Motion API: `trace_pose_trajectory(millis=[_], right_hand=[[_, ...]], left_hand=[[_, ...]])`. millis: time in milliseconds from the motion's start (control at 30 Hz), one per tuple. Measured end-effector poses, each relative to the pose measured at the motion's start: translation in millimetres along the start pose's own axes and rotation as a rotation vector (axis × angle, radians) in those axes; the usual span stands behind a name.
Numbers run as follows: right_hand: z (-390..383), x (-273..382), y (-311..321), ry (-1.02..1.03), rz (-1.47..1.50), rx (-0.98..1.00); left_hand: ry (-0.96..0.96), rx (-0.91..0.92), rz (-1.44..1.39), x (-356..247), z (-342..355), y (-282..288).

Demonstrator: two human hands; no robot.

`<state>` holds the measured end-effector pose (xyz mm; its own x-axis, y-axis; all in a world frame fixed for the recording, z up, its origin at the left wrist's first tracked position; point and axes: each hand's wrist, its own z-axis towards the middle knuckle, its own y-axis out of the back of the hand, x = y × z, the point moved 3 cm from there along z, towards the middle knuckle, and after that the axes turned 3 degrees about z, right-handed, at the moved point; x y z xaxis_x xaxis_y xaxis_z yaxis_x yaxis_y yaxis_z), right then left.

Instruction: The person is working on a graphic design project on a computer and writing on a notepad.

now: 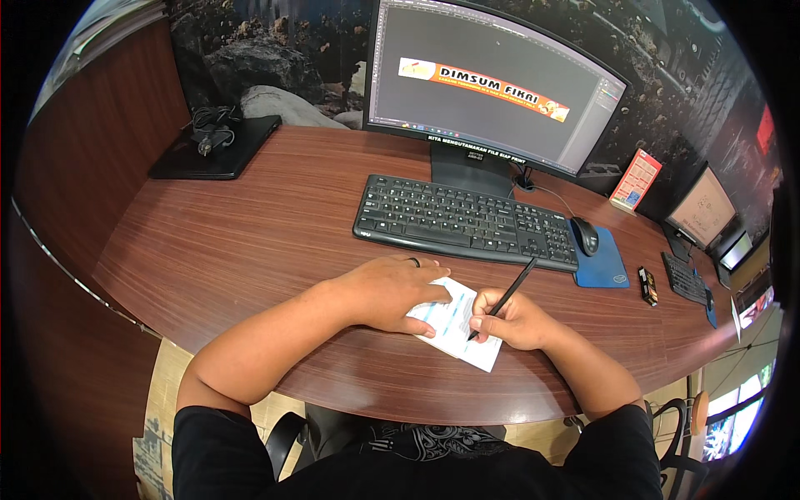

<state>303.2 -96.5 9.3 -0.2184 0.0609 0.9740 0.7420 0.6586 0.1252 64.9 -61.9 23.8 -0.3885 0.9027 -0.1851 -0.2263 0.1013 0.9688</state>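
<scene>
Black shirt (442, 479) with a pale printed design across the chest, nearest the viewer, worn by a person seated at a curved brown wood-grain desk (242, 233). Both bare forearms extend over the desk's front edge. The left hand (392, 292), bearing a dark ring (414, 262), lies palm down with its fingers extended and thumb set apart, covering the upper left part of a white paper (477, 352) marked with blue bands. The right hand (517, 321) is closed around a slender black pen (512, 292), tilted with its upper end toward the keyboard and its lower tip at the paper. The paper lies obliquely on the desk between the hands, on the near side of a black keyboard (462, 221). Right of the keyboard, a black mouse (586, 237) rests on a blue mouse pad (612, 260); a small dark box (647, 286) lies beyond. Behind the keyboard stands a monitor (492, 133) displaying an orange-and-white banner. At the far left, a coiled cable (210, 136) lies on a flat black device (171, 160).
</scene>
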Motion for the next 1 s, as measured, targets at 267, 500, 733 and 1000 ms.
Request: trace_pose_trajectory(millis=[267,500,733,1000], right_hand=[[0.5,0.8,1.0,-0.005,-0.004,0.011],[-1.6,4.6,-3.3,-0.003,-0.010,-0.010],[-0.3,1.0,-3.7,0.001,0.018,-0.029],[-3.4,0.5,-0.2,0.004,-0.061,-0.046]], left_hand=[[0.005,0.045,0.087,-3.3,-3.5,5.9],[0.021,0.063,0.107,-5.3,-5.3,7.1],[0.037,0.081,0.044,-3.9,-5.2,5.2],[0.010,0.040,0.006,-5.3,-5.5,6.0]])
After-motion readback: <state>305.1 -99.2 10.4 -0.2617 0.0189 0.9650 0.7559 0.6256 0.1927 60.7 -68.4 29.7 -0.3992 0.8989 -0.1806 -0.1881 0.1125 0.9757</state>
